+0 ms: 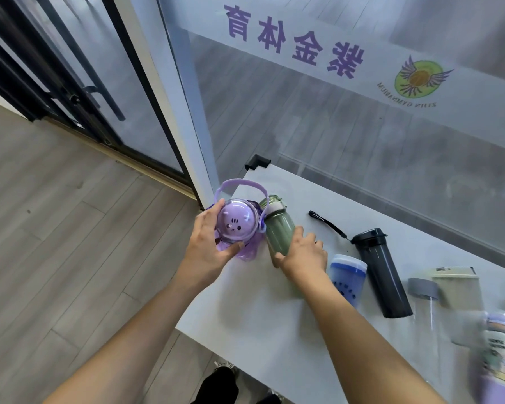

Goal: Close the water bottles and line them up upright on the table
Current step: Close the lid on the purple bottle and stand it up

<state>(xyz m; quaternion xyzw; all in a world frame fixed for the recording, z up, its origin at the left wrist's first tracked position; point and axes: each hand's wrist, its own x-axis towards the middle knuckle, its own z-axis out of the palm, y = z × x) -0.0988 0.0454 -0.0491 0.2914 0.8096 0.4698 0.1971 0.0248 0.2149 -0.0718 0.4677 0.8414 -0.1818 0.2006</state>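
Nearest the camera, at the table's right end by the front edge, there's a blurry purple bottle with a cartoon print, too smeared to tell if it's closed. Going a bit further along that right side, a clear bottle with a grey cap stands next to a pale beige flask, both upright as far as I can see. Left of those a dark grey bottle stands upright with its lid on, and its black strap trails off across the tabletop toward the back edge. Just beside it is a short blue tumbler with a light lid on top. The right hand is wrapped around the lower body of a green bottle, fingers curled against it, so it's clamped on that one; the bottle stands with its white-and-green cap shut. Right up against it, at the table's left edge near the far corner, sits the purple bottle with the domed bunny-face lid and a loop handle. The left hand grips that one around the lid, thumb on the near side and fingers round the far side. The two bottles are touching. A black bumper caps the far left corner.
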